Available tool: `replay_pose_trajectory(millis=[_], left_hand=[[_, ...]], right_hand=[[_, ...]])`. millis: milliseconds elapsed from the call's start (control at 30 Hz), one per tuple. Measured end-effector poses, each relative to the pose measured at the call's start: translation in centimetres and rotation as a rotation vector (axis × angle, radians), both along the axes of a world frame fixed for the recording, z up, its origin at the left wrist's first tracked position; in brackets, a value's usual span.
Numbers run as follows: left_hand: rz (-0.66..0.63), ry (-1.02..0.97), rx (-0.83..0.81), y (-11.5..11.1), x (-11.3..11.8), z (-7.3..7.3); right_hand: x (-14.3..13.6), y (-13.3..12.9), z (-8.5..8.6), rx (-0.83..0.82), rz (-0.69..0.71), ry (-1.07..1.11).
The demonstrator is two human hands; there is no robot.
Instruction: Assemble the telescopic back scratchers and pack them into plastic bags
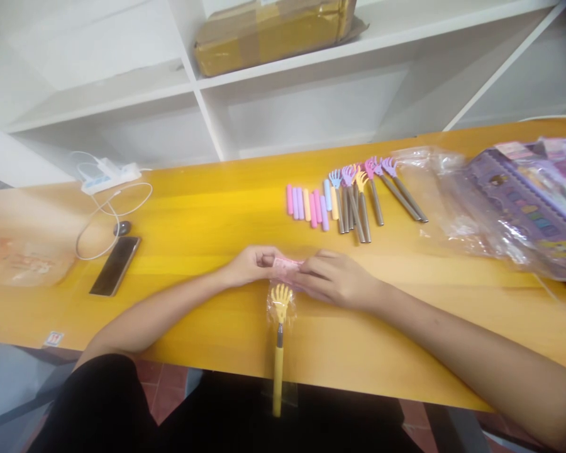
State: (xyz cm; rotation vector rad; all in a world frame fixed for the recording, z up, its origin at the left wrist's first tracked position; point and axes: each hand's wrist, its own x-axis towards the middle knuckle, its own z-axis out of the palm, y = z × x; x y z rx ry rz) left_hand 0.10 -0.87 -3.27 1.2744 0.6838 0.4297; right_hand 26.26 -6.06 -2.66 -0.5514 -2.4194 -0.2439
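Both hands meet at a small pink printed card (285,269) at the top of a clear plastic bag. My left hand (252,265) pinches the card's left side, and my right hand (332,277) has its fingers closed over the right side. Inside the bag, just below the card, lies a yellow back scratcher (278,371) with a hand-shaped head, a short metal neck and a yellow handle. Its handle end reaches past the table's front edge. The fingertips of my right hand partly cover the card.
Several back scratcher heads on metal rods (358,207) lie beyond my right hand. Beside them are several coloured handle sleeves (306,204). Clear bags (443,201) and a purple package (523,201) occupy the right. A phone (116,266), cable and power strip (110,178) sit left.
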Motion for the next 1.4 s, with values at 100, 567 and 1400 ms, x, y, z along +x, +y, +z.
replay_pose_trajectory(millis=[100, 567, 1400], left_hand=[[-0.004, 0.011, -0.029, 0.07, 0.00, 0.08], [0.008, 0.022, -0.056, 0.47, -0.02, 0.29], [-0.134, -0.028, -0.050, 0.34, -0.45, 0.44]], right_hand=[[0.05, -0.05, 0.16, 0.037, 0.012, 0.004], [0.05, -0.39, 0.61, 0.080, 0.014, -0.013], [-0.13, -1.01, 0.58, 0.175, -0.074, -0.022]])
